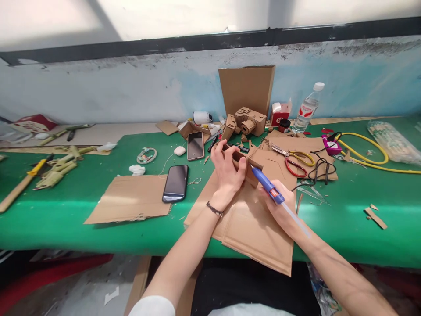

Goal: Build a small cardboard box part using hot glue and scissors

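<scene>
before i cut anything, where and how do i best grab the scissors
Probably by the red and yellow handles of the scissors, coming from the near right: the loops lie on that side, while the blades point away to the upper left. Your right hand is closest but holds the blue glue gun, so set that down first.

Left hand [228,169]: grips a folded cardboard piece [251,177]
Right hand [274,208]: holds a blue glue gun [268,184] pointed at that piece
Cardboard camera [251,120]: beyond both hands, before a brown panel [246,87]
Scissors [287,153]: on flat cardboard [315,144], beyond the right hand
Desk [355,197]: green
</scene>
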Available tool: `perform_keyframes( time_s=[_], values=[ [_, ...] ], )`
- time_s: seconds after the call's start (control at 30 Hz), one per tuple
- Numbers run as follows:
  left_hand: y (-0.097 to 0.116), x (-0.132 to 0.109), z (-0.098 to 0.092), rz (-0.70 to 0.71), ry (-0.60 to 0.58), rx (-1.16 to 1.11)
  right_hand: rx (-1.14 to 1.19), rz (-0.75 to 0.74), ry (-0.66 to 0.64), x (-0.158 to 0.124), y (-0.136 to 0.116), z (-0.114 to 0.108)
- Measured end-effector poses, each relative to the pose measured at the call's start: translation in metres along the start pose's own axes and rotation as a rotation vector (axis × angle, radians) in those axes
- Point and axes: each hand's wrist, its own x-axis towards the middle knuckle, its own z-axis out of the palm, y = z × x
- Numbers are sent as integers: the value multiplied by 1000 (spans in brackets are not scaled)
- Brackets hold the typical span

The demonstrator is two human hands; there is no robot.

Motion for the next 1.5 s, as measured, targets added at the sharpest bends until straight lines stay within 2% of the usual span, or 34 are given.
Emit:
perform_keyframes(
  time_s=[0.53,0.63,0.8,1.5],
  values=[
    [5,-2,0,-3,9,39,-36,29,-23,-5,10,3],
    [5,-3,-1,-5,9,22,-33,17,19,-3,10,5],
    [4,-2,-1,-2,5,18,-65,-27,-4,-4,12,5],
    [1,-1,-4,-11,-20,6,-31,-51,-23,0,6,4]
  ],
)
